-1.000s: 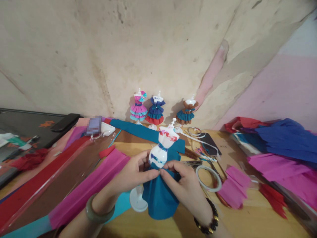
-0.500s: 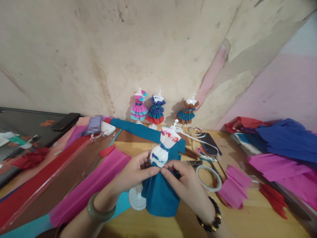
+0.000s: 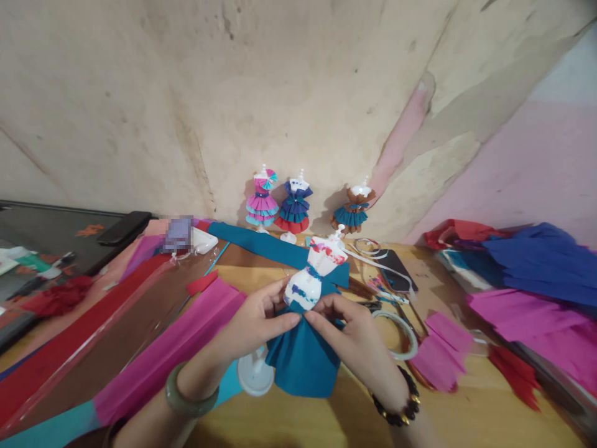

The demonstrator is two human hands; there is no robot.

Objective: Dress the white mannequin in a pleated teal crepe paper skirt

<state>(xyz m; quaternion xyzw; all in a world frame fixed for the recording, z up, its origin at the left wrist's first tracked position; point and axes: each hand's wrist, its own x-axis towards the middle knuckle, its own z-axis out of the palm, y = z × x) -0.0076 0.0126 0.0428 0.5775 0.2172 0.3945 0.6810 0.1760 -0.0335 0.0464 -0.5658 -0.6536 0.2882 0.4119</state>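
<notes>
A small white dress form with red and blue stains is tilted to the right between my hands, its round base at the lower left. Teal crepe paper hangs in folds from its lower part. My left hand pinches the paper's top edge from the left, thumb in front. From the right, my right hand closes thumb and fingers on the same edge. The fingers behind the form are partly hidden.
Three dressed mini forms, one in pink, stand by the wall. A tape roll and a phone lie to the right. Pink paper stretches at the left; blue paper is piled far right.
The dress form's top has tipped slightly to the right and its base has shifted left. The teal paper's lower edge has risen a little. Both hands keep their hold.
</notes>
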